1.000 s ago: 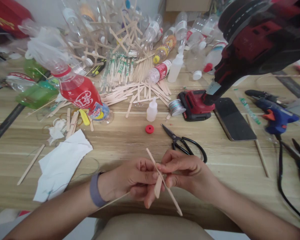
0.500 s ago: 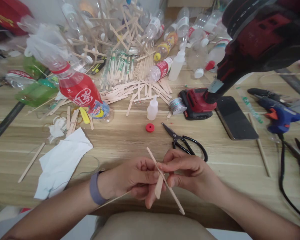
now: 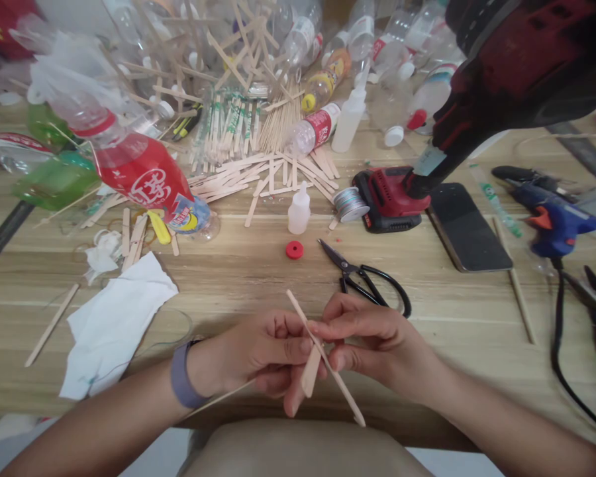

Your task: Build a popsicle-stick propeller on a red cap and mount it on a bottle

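Close to my lap, two wooden craft sticks cross between my hands. One long craft stick (image 3: 346,392) runs slantwise, seen nearly edge-on; the other craft stick (image 3: 310,377) shows its flat, rounded end below the crossing. My left hand (image 3: 271,351) is closed round the sticks, thumb near the crossing. With thumb and fingers, my right hand (image 3: 377,338) pinches the long stick close to the same spot; its fingertips partly hide the joint. A thin pale strip (image 3: 223,399) passes under my left wrist. Black-handled scissors (image 3: 347,267) lie just beyond my right hand.
A red cap (image 3: 294,250), small dropper bottle (image 3: 298,212) and thread spool (image 3: 350,205) stand ahead. White paper (image 3: 116,331) lies left, near a red tea bottle (image 3: 153,179). A cordless tool (image 3: 397,199), phone (image 3: 469,228) and glue gun (image 3: 556,225) occupy the right; loose sticks and bottles crowd the back.
The view has shifted slightly, so the table's things sit a little further left and higher. Both hands keep their hold on the crossed sticks, which have tilted very slightly.
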